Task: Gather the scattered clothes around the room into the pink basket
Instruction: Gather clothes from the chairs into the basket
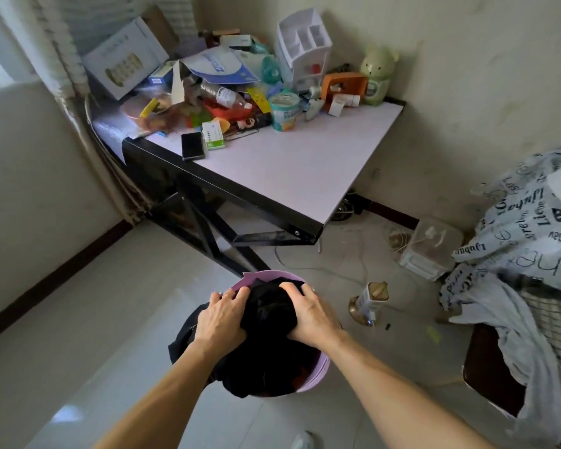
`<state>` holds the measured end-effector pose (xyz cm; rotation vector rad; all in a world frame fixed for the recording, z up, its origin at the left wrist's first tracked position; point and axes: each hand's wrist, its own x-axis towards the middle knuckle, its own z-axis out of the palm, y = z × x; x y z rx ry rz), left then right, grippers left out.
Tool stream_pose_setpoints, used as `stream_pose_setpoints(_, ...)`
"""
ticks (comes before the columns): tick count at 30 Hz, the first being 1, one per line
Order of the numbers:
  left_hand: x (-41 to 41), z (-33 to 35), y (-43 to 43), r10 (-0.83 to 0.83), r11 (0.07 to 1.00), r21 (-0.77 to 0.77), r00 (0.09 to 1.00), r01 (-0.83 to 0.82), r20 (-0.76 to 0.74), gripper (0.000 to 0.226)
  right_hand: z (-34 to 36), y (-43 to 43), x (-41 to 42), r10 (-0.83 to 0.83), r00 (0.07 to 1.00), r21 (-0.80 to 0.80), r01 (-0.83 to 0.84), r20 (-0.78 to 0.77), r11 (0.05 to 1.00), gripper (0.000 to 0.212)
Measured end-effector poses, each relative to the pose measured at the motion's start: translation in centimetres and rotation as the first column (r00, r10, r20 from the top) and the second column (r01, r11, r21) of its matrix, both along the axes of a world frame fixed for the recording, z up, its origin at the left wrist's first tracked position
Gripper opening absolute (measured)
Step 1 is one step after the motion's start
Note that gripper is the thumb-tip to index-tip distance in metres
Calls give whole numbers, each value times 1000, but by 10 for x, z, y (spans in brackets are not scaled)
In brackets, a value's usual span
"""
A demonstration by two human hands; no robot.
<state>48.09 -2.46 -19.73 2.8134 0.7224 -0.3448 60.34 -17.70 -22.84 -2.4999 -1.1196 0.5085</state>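
The pink basket (318,372) stands on the floor in front of me, heaped with black clothes (269,348) that spill over its left rim. My left hand (222,314) and my right hand (308,314) both grip a bunched black garment on top of the heap, one on each side, fingers curled into the cloth. Most of the basket's rim is hidden under the clothes; only the far edge and the right side show.
A black-framed table (289,176) with cluttered boxes, bottles and a phone (192,145) stands behind the basket. At right lies a bed with a printed blanket (525,228) hanging down. A carton (371,301), cables and a white appliance (429,247) sit on the floor.
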Motion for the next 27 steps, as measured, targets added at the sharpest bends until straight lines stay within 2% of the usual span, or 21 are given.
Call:
stream_pose_setpoints(4,19,-16,8,53,999,4,996,-54,67,74,-17,5,28,-46,987,19,49,-152,999,97)
stream_pose_setpoints(7,29,-25,14,78,997,6,992,-79,103,82,-25,-2,44,-98,980,52,108,-171,993,86)
stream_pose_setpoints(12,54,-33,9,78,989,-131,992,-66,96,66,-21,-37,58,-190,970,54,200,-154,978,63)
stream_pose_setpoints(16,93,-30,-8,-49,982,-175,989,73,137,55,-9,-89,72,-355,928,-3,357,-111,934,50)
stream_pose_setpoints(20,133,-29,-41,-166,966,-174,973,193,157,50,-4,-143,79,-523,848,-10,524,-89,852,39)
stream_pose_setpoints(23,163,-29,-80,-321,925,-162,936,343,146,48,-2,-178,74,-618,783,-11,619,-73,785,35)
stream_pose_setpoints(27,207,-21,-156,-540,811,-160,825,563,167,51,7,-234,72,-721,693,-54,720,4,692,40)
